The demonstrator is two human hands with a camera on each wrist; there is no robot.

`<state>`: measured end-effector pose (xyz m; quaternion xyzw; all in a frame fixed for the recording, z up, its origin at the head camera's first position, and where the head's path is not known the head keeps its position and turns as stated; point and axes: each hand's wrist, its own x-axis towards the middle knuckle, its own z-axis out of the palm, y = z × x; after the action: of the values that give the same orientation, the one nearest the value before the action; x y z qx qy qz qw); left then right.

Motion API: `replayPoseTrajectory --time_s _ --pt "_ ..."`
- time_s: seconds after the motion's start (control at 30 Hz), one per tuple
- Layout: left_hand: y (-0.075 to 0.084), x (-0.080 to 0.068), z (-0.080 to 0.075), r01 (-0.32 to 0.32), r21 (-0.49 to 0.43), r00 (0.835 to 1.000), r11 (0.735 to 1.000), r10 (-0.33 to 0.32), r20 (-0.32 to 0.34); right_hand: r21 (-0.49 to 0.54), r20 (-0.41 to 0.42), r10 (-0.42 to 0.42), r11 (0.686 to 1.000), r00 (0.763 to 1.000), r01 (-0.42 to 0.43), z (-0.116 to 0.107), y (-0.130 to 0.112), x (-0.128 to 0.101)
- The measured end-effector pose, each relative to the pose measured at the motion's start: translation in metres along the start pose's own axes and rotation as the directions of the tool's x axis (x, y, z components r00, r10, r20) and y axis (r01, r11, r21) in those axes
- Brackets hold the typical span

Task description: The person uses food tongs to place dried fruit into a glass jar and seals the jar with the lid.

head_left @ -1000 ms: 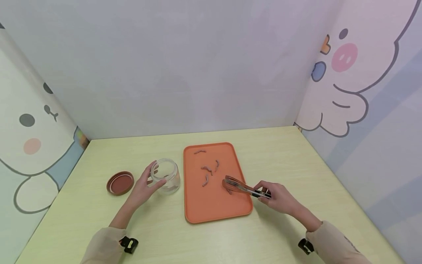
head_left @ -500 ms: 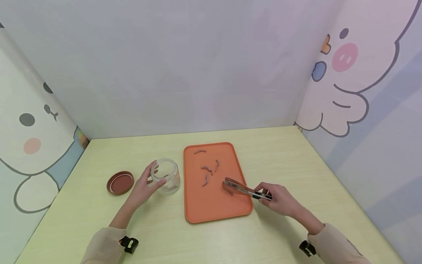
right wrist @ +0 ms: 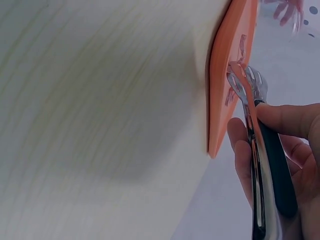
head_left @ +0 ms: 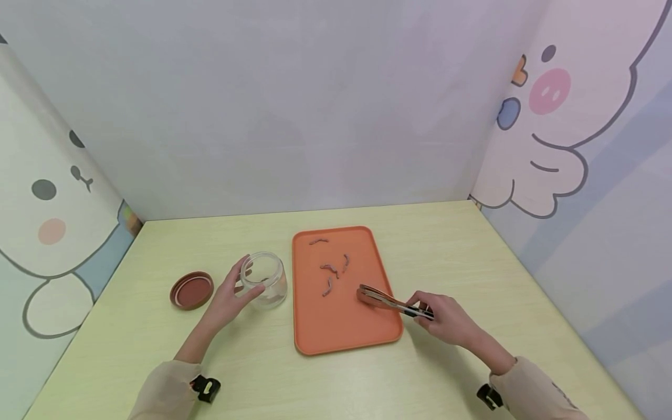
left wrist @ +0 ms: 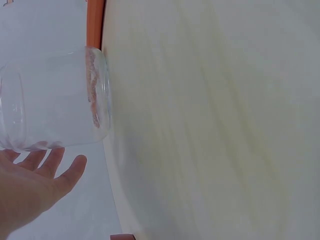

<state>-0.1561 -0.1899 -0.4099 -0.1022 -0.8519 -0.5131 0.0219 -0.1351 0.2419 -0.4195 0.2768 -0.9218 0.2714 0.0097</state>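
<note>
Gripping slim metal tongs (head_left: 391,301) over the flat orange tray (head_left: 336,335), the right hand (head_left: 446,318) works; left hand (head_left: 228,297) cups the round glass jar (head_left: 265,280) beside the tray.

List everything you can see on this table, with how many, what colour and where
Rectangular orange plastic tray: one, orange, table centre.
Small curved pinkish pieces: about four loose on the tray's far half; one more seems caught at the tong tips.
Clear glass jar: one, transparent, upright, left of the tray.
Round reddish-brown lid: one, flat on the table, left of the jar.
Metal tongs with black handle: one, tips over the tray.
Pale wooden table: one.
Left hand: holds the jar's side.
Right hand: grips the tongs.
</note>
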Motion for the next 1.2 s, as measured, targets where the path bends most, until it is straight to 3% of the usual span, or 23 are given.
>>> replayPoseTrajectory --time_s 0.57,1.2 --pt "0.000 -0.001 -0.001 0.003 -0.002 1.000 1.000 -0.003 -0.002 0.049 -0.037 -0.036 0.998 0.999 0.038 0.003 0.008 0.003" --pt "-0.002 0.000 0.000 -0.006 -0.007 1.000 1.000 0.006 0.005 0.076 -0.120 -0.103 0.991 0.987 0.112 -0.016 0.001 0.034"
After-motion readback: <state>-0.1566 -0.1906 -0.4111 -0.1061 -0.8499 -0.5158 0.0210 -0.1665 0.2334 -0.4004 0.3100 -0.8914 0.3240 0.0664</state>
